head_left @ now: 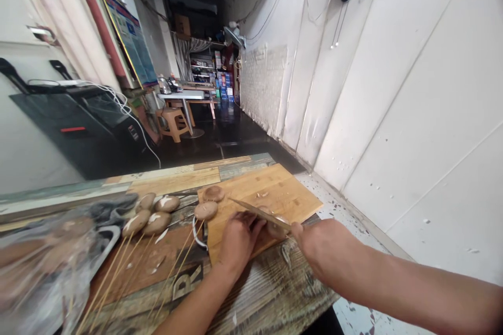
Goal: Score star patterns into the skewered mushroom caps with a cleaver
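Observation:
My right hand (320, 246) is wrapped round the handle of a knife (255, 209). The blade slants up and left over the wooden cutting board (291, 183). Beneath the knife lies a brown mushroom (277, 227), partly covered by the blade and my fingers. My left hand (239, 238) is curled beside the blade, its fingertips against the mushroom. At the board's left edge rest a brown cap (214, 193) and another mushroom (206, 211). Small pale scraps are scattered on the board behind the blade.
Several mushrooms with white cuts (157, 223) sit left of the board, with thin wooden skewers (113, 272) running toward me. A clear plastic bag (51, 267) fills the lower left. A white wall (393, 115) rises on the right. Farther back are a stool (173, 124) and a small table (183, 95).

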`<state>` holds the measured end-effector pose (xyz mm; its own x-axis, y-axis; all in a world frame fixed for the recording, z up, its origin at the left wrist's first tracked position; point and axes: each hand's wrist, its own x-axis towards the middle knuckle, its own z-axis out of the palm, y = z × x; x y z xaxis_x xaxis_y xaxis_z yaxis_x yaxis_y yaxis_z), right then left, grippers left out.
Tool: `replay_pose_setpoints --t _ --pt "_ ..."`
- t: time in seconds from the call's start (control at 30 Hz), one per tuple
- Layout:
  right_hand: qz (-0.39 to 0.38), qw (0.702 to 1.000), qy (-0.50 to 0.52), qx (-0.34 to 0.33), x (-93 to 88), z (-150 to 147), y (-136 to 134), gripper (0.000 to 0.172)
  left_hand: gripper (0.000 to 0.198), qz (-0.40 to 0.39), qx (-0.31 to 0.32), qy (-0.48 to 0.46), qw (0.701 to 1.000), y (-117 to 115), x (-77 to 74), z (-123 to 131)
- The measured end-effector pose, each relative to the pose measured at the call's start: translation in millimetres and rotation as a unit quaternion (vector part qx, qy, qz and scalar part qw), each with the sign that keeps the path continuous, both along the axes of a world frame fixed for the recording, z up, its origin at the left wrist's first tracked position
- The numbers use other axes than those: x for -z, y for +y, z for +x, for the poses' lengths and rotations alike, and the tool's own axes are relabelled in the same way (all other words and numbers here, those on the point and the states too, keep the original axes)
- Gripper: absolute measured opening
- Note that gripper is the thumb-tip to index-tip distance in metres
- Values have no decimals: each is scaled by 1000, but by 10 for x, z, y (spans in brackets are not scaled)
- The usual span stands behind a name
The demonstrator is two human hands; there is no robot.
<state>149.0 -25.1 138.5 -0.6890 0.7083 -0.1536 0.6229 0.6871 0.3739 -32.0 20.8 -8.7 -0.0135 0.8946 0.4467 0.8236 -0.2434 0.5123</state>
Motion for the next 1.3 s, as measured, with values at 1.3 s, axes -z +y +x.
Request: replay_pose_setpoints --t 1.3 --pt "-530 647 457 304 321 951 608 24 24 1 4 -74 997 34 41 -50"
